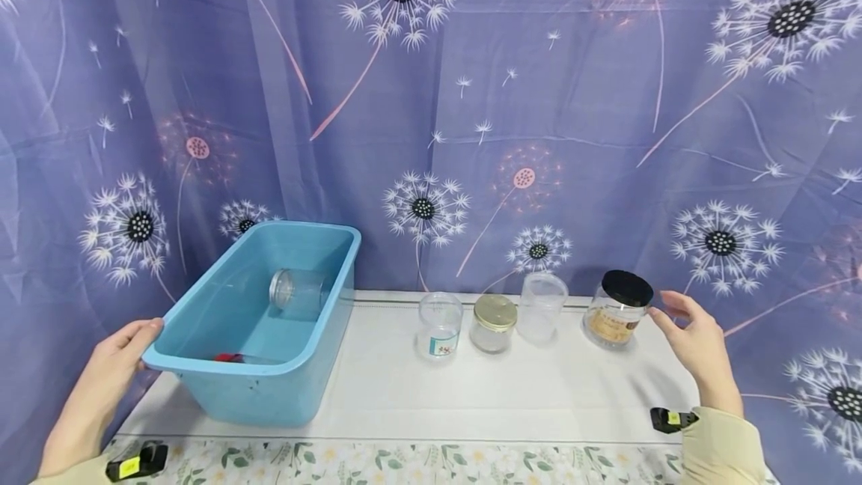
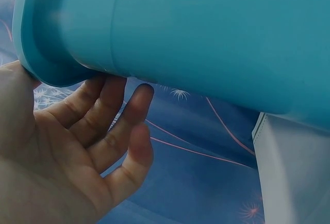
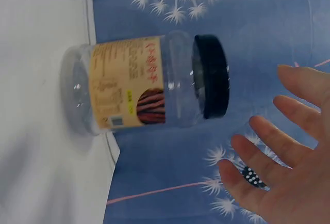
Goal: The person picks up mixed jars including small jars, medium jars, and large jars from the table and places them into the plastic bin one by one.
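My left hand (image 1: 111, 365) grips the near-left corner of a deep blue plastic tub (image 1: 252, 367). Its thumb lies over the rim, and in the left wrist view the fingers bend beneath it. Inside the tub lies a clear jar (image 1: 299, 294) on its side, with a red-topped item (image 1: 229, 358) partly hidden by the near wall. On the right, my right hand (image 1: 697, 343) is beside a clear jar (image 3: 129, 82) with a black lid and a tan label. Its fingers are spread and loosely bent, apart from the lid in the right wrist view.
Between tub and black-lidded jar stand a small clear cup with a label (image 1: 441, 324), a gold-lidded jar (image 1: 494, 324) and a clear plastic cup (image 1: 542, 309). All are on a white table (image 1: 512, 403), with a purple dandelion curtain (image 1: 579, 111) behind and a floral cloth (image 1: 404, 462) along the front.
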Demonstrator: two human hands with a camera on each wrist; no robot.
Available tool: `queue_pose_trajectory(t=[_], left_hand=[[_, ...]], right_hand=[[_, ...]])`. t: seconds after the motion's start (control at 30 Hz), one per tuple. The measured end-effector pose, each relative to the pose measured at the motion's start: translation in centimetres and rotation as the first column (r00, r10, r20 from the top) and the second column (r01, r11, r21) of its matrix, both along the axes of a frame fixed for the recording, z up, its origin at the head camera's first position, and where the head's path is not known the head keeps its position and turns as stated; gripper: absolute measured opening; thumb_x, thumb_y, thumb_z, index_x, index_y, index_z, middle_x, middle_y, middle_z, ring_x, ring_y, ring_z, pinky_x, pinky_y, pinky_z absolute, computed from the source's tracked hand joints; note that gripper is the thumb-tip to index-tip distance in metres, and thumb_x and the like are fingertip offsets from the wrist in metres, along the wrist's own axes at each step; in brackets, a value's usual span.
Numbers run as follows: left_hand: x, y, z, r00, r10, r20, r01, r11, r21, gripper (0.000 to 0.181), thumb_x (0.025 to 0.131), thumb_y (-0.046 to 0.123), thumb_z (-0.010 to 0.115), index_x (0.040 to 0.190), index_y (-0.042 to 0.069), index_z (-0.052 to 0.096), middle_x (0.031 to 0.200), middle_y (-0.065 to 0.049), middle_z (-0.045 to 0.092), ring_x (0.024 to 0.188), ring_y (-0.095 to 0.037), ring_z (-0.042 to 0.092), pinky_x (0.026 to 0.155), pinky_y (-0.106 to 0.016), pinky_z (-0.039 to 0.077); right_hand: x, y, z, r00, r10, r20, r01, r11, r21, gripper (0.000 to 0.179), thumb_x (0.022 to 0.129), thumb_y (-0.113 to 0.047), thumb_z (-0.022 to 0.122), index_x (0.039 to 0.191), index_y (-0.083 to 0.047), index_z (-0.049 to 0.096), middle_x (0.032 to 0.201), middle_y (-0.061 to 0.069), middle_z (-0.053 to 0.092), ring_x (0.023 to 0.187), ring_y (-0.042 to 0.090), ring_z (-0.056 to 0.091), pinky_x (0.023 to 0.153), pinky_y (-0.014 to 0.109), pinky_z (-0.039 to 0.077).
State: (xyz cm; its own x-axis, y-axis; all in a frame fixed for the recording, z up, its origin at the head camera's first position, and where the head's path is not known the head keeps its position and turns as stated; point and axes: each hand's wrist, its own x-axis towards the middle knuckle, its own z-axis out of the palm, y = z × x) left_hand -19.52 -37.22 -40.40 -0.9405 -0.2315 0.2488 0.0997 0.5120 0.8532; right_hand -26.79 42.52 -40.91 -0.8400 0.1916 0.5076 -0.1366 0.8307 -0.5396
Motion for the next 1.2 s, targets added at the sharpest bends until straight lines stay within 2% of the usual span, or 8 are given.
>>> queue_pose_trajectory(t=[0.1,0.3,0.43,0.57,0.7,0.9,1.07,1.2], left_hand=[[-0.1,0.1,0.2,1.000,-0.001,-0.003,0.001,1.000,-0.009,0.021,0.091,0.036,0.044,0.098,0.021,0.057,0.068,0.007,0.057,0.063,-0.006,0.050,0.057,-0.022,0.037],[-0.5,0.3,0.5,1.000,0.009,-0.003,-0.009,0.997,-0.074,0.033,0.092,0.037,0.043,0.103,0.009,0.055,0.070,0.007,0.056,0.063,-0.007,0.050,0.055,-0.024,0.038],[-0.5,0.1,0.6,1.000,0.001,0.005,-0.001,0.997,-0.075,0.032,0.092,0.037,0.043,0.104,0.010,0.054,0.072,0.008,0.056,0.065,-0.006,0.050,0.055,-0.024,0.038],[-0.3,-0.2,0.5,1.000,0.010,0.028,-0.008,0.997,-0.074,0.036,0.092,0.038,0.042,0.106,0.007,0.053,0.072,0.008,0.058,0.066,-0.005,0.050,0.056,-0.024,0.037],[-0.4,-0.2,0.3,0.999,0.007,0.040,-0.004,0.997,-0.081,0.042,0.092,0.039,0.042,0.108,0.002,0.051,0.074,0.009,0.058,0.068,-0.003,0.050,0.057,-0.024,0.037],[-0.6,-0.2,0.2,0.999,-0.001,0.040,0.005,0.997,-0.079,0.044,0.092,0.039,0.042,0.110,0.000,0.050,0.075,0.010,0.058,0.067,-0.003,0.051,0.056,-0.024,0.039],[-0.4,-0.3,0.0,0.999,0.009,0.042,-0.006,0.997,-0.077,0.041,0.092,0.038,0.042,0.108,0.002,0.051,0.072,0.007,0.058,0.066,-0.005,0.050,0.056,-0.024,0.037],[-0.3,-0.3,-0.2,0.999,0.005,0.048,-0.001,0.997,-0.074,0.041,0.092,0.038,0.042,0.108,0.002,0.052,0.073,0.008,0.058,0.066,-0.004,0.051,0.056,-0.023,0.038]], right_hand=[[0.0,0.7,-0.5,0.999,0.012,0.042,-0.012,1.000,0.005,0.055,0.085,-0.037,0.056,0.127,-0.005,0.043,0.115,0.022,0.050,0.098,0.038,0.046,0.072,0.053,0.033],[-0.6,1.8,-2.2,0.988,0.037,0.148,-0.034,0.999,-0.023,0.067,0.085,-0.041,0.055,0.132,0.000,0.031,0.117,0.030,0.044,0.099,0.045,0.044,0.068,0.054,0.036],[-1.4,2.0,-3.4,0.977,0.106,0.186,-0.080,0.986,-0.144,0.077,0.084,-0.040,0.056,0.138,0.000,0.017,0.122,0.034,0.037,0.104,0.047,0.040,0.072,0.054,0.037],[-2.1,1.7,-4.4,0.956,0.197,0.219,-0.136,0.954,-0.267,0.084,0.084,-0.038,0.057,0.139,-0.001,0.006,0.128,0.035,0.028,0.110,0.048,0.034,0.079,0.055,0.033],[-2.7,1.9,-5.5,0.944,0.243,0.224,-0.165,0.933,-0.319,0.086,0.083,-0.036,0.059,0.140,-0.003,0.003,0.130,0.036,0.023,0.112,0.050,0.030,0.081,0.055,0.032],[-4.2,3.2,-7.9,0.944,0.238,0.228,-0.141,0.918,-0.371,0.084,0.081,-0.036,0.061,0.142,-0.021,0.004,0.133,0.030,0.024,0.114,0.045,0.031,0.077,0.041,0.041],[-4.2,2.4,-7.7,0.945,0.262,0.198,-0.160,0.894,-0.418,0.088,0.080,-0.033,0.063,0.142,-0.014,0.004,0.132,0.032,0.024,0.113,0.048,0.029,0.082,0.051,0.034],[-4.1,2.0,-7.6,0.948,0.261,0.181,-0.155,0.877,-0.455,0.088,0.080,-0.029,0.064,0.141,-0.012,0.003,0.132,0.031,0.025,0.114,0.045,0.030,0.084,0.051,0.032]])
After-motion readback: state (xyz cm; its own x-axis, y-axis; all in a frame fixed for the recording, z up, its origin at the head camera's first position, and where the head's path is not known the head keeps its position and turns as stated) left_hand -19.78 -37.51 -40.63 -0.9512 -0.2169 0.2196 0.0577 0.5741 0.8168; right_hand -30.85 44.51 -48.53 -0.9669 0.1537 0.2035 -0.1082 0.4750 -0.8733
